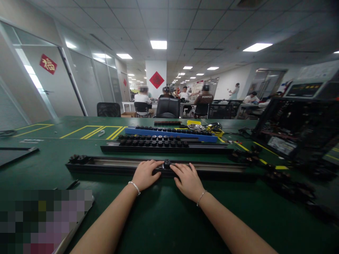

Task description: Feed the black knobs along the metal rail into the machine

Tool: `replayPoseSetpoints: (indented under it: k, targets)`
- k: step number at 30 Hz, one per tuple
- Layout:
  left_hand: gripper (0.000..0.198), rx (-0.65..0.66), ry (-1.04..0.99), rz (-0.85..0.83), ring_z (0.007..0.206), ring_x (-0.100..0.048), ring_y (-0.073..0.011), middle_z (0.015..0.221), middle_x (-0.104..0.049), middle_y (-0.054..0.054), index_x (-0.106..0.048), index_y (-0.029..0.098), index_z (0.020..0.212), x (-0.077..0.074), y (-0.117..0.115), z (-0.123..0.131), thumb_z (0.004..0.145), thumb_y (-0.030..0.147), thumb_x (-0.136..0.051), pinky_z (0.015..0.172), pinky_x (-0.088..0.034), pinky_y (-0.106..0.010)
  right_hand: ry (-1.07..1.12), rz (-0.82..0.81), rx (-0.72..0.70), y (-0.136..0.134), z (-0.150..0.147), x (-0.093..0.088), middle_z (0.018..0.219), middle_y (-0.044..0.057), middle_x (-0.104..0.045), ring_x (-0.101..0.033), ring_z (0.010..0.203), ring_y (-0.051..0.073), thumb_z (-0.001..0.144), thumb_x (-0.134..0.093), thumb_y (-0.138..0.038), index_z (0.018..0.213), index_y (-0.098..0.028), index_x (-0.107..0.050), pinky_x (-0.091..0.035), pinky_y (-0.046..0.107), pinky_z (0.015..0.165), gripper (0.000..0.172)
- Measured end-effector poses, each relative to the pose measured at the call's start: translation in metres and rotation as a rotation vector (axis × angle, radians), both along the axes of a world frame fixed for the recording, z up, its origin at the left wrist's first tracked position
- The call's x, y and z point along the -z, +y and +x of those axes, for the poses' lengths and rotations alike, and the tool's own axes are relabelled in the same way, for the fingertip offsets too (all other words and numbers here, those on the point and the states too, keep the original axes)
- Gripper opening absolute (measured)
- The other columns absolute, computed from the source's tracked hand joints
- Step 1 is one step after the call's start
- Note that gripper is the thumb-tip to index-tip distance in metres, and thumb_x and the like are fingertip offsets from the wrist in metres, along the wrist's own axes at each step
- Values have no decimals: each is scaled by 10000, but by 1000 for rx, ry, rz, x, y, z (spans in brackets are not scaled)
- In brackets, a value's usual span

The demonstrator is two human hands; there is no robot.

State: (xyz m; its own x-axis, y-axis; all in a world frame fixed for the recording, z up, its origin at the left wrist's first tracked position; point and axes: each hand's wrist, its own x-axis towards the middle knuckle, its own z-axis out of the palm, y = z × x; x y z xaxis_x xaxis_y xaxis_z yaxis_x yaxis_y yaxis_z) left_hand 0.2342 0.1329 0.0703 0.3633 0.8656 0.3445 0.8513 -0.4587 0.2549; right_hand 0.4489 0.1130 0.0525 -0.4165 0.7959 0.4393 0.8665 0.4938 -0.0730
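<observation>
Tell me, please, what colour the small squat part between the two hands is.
The small squat part is black; the head view shows it best.

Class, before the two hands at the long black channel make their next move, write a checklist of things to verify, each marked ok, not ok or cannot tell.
1. Left hand placed at the left side of the small black piece: ok.
2. Right hand placed at its right side: ok.
3. Piece fully seated in the long black channel: cannot tell; fingers and viewing angle hide its base.
4. Channel filled along its length: not ok; bare stretches show on both sides of the piece.
5. Scattered dark parts apart from the channel's right end: cannot tell; the nearest lie close and look blurred.
</observation>
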Motion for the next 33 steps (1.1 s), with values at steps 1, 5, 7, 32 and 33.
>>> replayPoseSetpoints:
  k: [1, 5, 7, 32, 33]
  targets:
    - [444, -2, 10, -7, 1018, -543, -192, 1049, -630, 5, -506, 345, 1226, 0, 0, 0, 785, 311, -530, 925, -359, -348, 2, -3, -1, 0, 0, 0, 1293, 36, -517, -431, 1184, 199, 837, -418, -277, 1301, -329, -436, -177, 490, 1052, 467]
    - [470, 6, 27, 1, 981, -558, -199, 1008, -649, 7, -486, 353, 1249, -1, -1, 0, 783, 316, -532, 912, -359, -359, 10, -13, 4, -1, -1, 0, 1287, 40, -520, -431, 1181, 206, 834, -415, -269, 1308, -344, -426, -169, 505, 1050, 480]
    - [483, 17, 33, 6, 987, -561, -202, 1030, -653, 7, -474, 354, 1260, 0, -1, 1, 782, 318, -532, 911, -358, -362, 6, -13, 5, -2, -1, 0, 1287, 36, -518, -429, 1181, 209, 830, -419, -266, 1301, -356, -429, -162, 513, 1049, 480]
    - [668, 74, 153, -1, 1028, -553, -213, 1127, -639, -17, -274, 312, 1390, 5, 0, 2, 777, 354, -537, 927, -318, -387, 47, -34, 0, 0, -1, -1, 1170, 53, -595, -497, 1075, 190, 800, -449, -224, 1189, -261, -513, -164, 445, 1055, 396]
    - [672, 71, 154, -3, 1026, -554, -214, 1125, -640, -19, -269, 310, 1392, 4, 0, 2, 777, 355, -537, 929, -317, -387, 54, -34, -3, 0, -1, -1, 1169, 49, -596, -498, 1074, 189, 800, -449, -223, 1187, -262, -514, -163, 445, 1055, 394]
